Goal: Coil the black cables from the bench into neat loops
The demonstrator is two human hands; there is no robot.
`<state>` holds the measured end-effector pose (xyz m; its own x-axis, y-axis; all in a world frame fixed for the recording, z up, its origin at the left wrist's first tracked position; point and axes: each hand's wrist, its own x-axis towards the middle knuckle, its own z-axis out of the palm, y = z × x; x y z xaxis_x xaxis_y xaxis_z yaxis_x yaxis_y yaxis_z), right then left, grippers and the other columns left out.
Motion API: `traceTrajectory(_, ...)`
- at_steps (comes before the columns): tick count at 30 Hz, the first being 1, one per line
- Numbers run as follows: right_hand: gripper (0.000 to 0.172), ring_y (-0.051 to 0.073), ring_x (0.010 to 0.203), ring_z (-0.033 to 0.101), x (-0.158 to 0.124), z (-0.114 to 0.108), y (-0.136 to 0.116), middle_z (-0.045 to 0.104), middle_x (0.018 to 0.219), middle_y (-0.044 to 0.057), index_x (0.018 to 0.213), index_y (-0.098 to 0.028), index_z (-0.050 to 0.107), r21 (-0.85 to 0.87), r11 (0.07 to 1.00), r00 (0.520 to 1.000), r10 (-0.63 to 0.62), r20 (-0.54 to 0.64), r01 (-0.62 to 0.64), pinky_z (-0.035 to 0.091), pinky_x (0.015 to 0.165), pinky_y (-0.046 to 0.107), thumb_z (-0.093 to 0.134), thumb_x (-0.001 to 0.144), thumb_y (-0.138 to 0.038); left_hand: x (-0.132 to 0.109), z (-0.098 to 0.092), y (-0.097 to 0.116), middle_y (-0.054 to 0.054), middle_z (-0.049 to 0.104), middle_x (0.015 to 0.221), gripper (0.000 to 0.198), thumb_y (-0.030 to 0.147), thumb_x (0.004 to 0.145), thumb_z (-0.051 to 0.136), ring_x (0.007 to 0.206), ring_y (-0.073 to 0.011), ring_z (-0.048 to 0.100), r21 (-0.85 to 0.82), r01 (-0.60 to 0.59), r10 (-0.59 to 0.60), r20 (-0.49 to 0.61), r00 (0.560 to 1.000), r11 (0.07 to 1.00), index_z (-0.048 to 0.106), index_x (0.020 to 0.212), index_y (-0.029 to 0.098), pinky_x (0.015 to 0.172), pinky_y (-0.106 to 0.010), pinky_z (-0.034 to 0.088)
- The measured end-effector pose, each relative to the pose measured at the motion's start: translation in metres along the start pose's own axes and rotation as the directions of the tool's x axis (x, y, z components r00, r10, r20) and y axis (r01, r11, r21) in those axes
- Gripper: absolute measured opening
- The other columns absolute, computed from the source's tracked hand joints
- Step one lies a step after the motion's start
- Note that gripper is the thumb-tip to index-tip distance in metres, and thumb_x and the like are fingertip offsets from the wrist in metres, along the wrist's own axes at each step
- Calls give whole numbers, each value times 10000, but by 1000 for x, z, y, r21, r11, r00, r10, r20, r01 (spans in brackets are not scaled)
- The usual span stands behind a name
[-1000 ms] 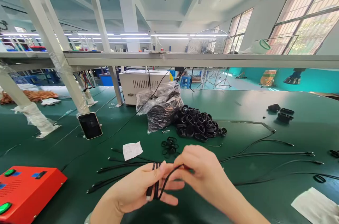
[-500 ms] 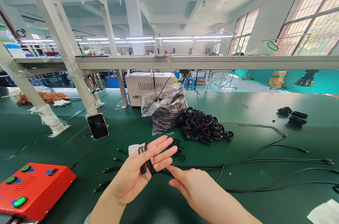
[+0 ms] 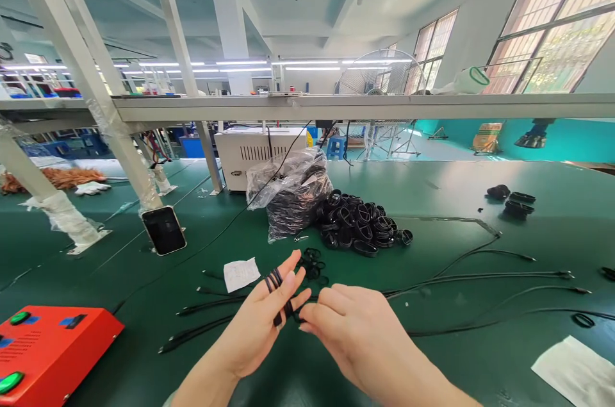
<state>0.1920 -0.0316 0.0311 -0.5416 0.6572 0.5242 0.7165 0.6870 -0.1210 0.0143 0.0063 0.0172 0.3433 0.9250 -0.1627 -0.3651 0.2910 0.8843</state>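
Note:
A black cable [image 3: 275,279] is wound in several turns around the fingers of my left hand [image 3: 252,329]. Those fingers stay fairly straight, holding the loops, and a connector end shows by the palm. Just to the right, my right hand [image 3: 362,333] has its fingers curled, with thumb and forefinger pinched on the cable close to the left fingertips. Beneath both hands, straight black cables [image 3: 446,279] lie across the green table [image 3: 269,388]. Small black rings [image 3: 312,264] sit in a little heap beyond the left fingertips.
Behind the hands is a pile of coiled black cables [image 3: 360,224], beside a clear plastic bag [image 3: 293,208] full of dark items. A phone [image 3: 163,231] leans against a frame post. At the left stands a red box [image 3: 79,346] with green buttons. White paper [image 3: 241,275] lies nearby.
The left hand has turned, its palm now facing more to the right, with the cable loops around its fingers. My right hand has curled more tightly and risen slightly. The view has shifted right.

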Motion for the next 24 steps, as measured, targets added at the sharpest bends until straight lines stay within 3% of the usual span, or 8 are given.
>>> traceTrajectory(7, 229, 103, 650, 543, 1, 0, 11, 617, 721, -15, 898, -222, 672, 80, 996, 998, 39, -39, -36, 345, 578, 237, 472, 993, -281, 3, 4, -6, -103, 725, 1199, 330, 255, 866, 657, 1300, -279, 519, -60, 57, -62, -70, 996, 997, 678, 1190, 194, 1096, -390, 406)
traceTrajectory(10, 170, 110, 689, 562, 5, 3, 19, 622, 750, -9, 841, -229, 690, 90, 988, 986, 132, -100, -123, 377, 612, 228, 575, 937, -310, 1, 5, -7, -98, 759, 1106, 307, 333, 910, 593, 1178, -285, 620, 28, 128, -130, 118, 984, 991, 694, 1158, 182, 1020, -422, 479)
traceTrajectory(12, 129, 121, 719, 570, 7, 4, 24, 625, 773, -2, 812, -222, 695, 101, 981, 977, 178, -121, -166, 401, 640, 229, 623, 901, -281, -3, 7, -7, -118, 740, 1149, 332, 374, 940, 523, 1096, -292, 675, 55, 187, -195, 269, 943, 981, 720, 1102, 160, 930, -411, 540)
traceTrajectory(15, 137, 130, 796, 599, 10, 4, 31, 642, 862, 15, 916, -232, 717, 169, 969, 977, 194, -84, -178, 441, 693, 228, 581, 923, -249, -7, 8, -4, -171, 735, 1147, 442, 428, 964, 434, 945, -273, 743, 67, 273, -277, 382, 881, 960, 720, 1109, 124, 748, -300, 594)
traceTrajectory(18, 219, 137, 851, 630, 13, 6, 37, 653, 912, 24, 1020, -257, 720, 241, 941, 971, 236, 28, -236, 465, 710, 226, 517, 963, -314, -9, 5, 0, -255, 735, 1097, 576, 482, 972, 363, 694, -198, 771, 86, 325, -329, 440, 836, 942, 721, 1096, 47, 492, -151, 529)
traceTrajectory(20, 254, 143, 869, 647, 15, 9, 40, 670, 915, 21, 1084, -270, 705, 241, 924, 954, 273, 126, -297, 474, 721, 230, 485, 978, -340, -9, 2, 4, -279, 725, 1095, 573, 453, 980, 367, 503, -112, 717, 56, 302, -295, 444, 846, 952, 746, 1019, 26, 377, -103, 437)
traceTrajectory(22, 289, 154, 902, 662, 15, 12, 42, 694, 971, 28, 1196, -274, 649, 184, 913, 923, 328, 203, -365, 478, 738, 242, 442, 993, -280, -7, -4, 11, -246, 743, 1076, 495, 369, 996, 374, 375, -11, 601, -57, 238, -198, 394, 898, 969, 751, 1025, 50, 360, -67, 394)
traceTrajectory(24, 366, 171, 924, 675, 13, 15, 42, 706, 1046, 50, 1301, -258, 561, 86, 907, 887, 378, 265, -413, 476, 726, 253, 411, 980, -166, -5, -9, 18, -183, 716, 1188, 420, 293, 1008, 359, 396, 26, 567, -190, 157, -91, 313, 945, 969, 715, 1136, 112, 401, -40, 415)
